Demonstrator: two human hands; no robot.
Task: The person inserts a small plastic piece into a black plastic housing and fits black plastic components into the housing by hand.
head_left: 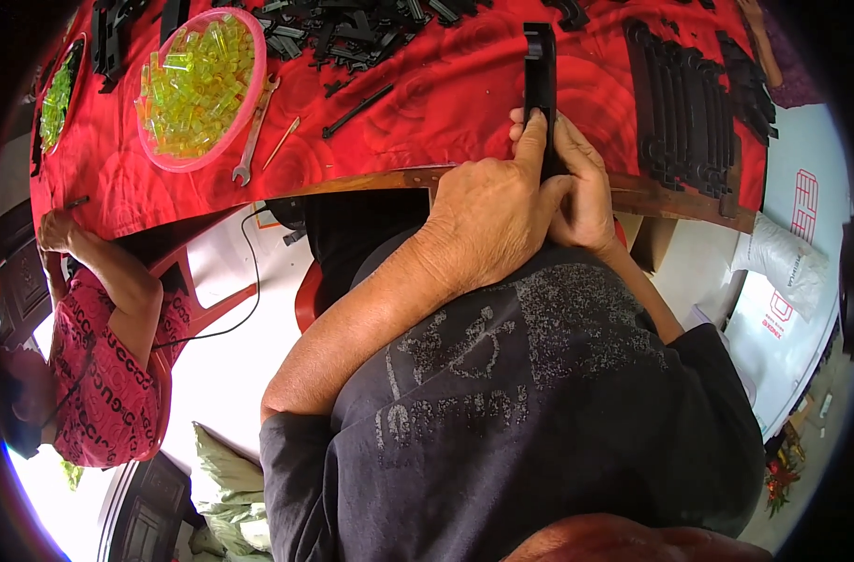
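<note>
A long, narrow black plastic part (540, 75) points away from me over the near edge of the table, a hollow running along its upper face. My left hand (492, 214) is closed at its near end, with a finger pressed along the top. Wrapped round the same end from the right is my right hand (584, 183); some of its fingertips show on the part's left side. The near tip of the part is hidden between my hands.
A red cloth (399, 131) covers the table. On it are a pink basket (142, 140) of yellow-green clear pieces, a wrench (255, 131), a thin black rod (356, 110), heaped black parts (342, 33) and a row of long black parts (684, 112). A co-worker (108, 365) sits at left.
</note>
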